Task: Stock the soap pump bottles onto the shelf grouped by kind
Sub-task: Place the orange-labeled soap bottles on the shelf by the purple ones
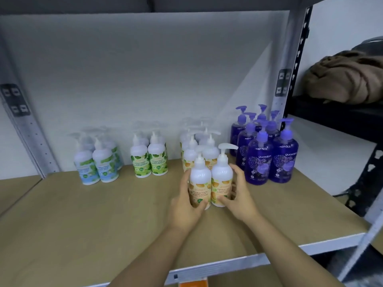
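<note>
Orange-label soap bottles, two upright side by side at centre frame on the shelf [83, 214].
We see our left hand [187, 206] curled round the left bottle [200, 183], our right hand [238, 195] round the right bottle [221, 179]; labels read "ANTIBACTERIAL HAND WASH". Purple bottles [267, 152] at right say "guardian".

the shelf board [83, 214] looks like matt brown fibreboard, smooth and unvarnished, edged by a pale painted metal rail [238, 263]. the perforated uprights [290, 65] are dull grey metal. the purple bottles [284, 158] are glossy translucent plastic with matt plastic pumps. the orange-label bottles [200, 183] are opaque white plastic, softly shiny, wrapped in printed film labels; likewise the green-label bottles [148, 158] and blue-label bottles [96, 164]. the brown bundle [342, 79] looks like soft, creased cloth.
</note>
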